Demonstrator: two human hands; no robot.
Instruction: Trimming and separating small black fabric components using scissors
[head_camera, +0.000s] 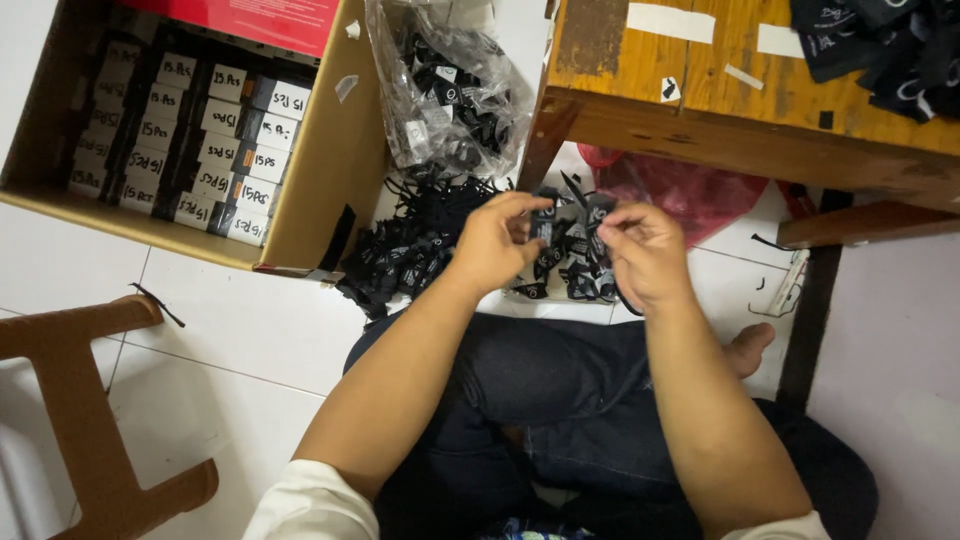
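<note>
Seated on tiled floor (250, 330), legs crossed, both hands raised over lap w/ small black tags (565, 225) between them. Left hand (497, 243) pinched on a few tags, thumb and fingers together around upper edge; right hand (642, 252) likewise closed on the bunch from other side, fingertips pressed on the tags, so both clamped, not apart. Tags thus in the air between the hands, just above loose pile (410, 250) of same black tags w/ strings on the floor, which spreads to the left and also under the hands. Judging progress: box (330, 160) at left already holds several neat rows of black bundles (190, 140) w/ white labels, handwritten, so a good part seems done and packed; approx. half of box floor covered, top part hidden by red flap (250, 20), cannot tell exactly. Left to do, as far as visible: the loose pile, still big, plus clear bag (450, 90) full of more tags behind it, leaning near wooden table leg (540, 140). More black items on table top (700, 80) at upper right, sorted or not — cannot tell. Red bag (690, 190) under table, content not visible. Wooden stool (90, 400) at lower left, not in use. Probably middle of the work, bunch in hand not yet complete or tied.
</note>
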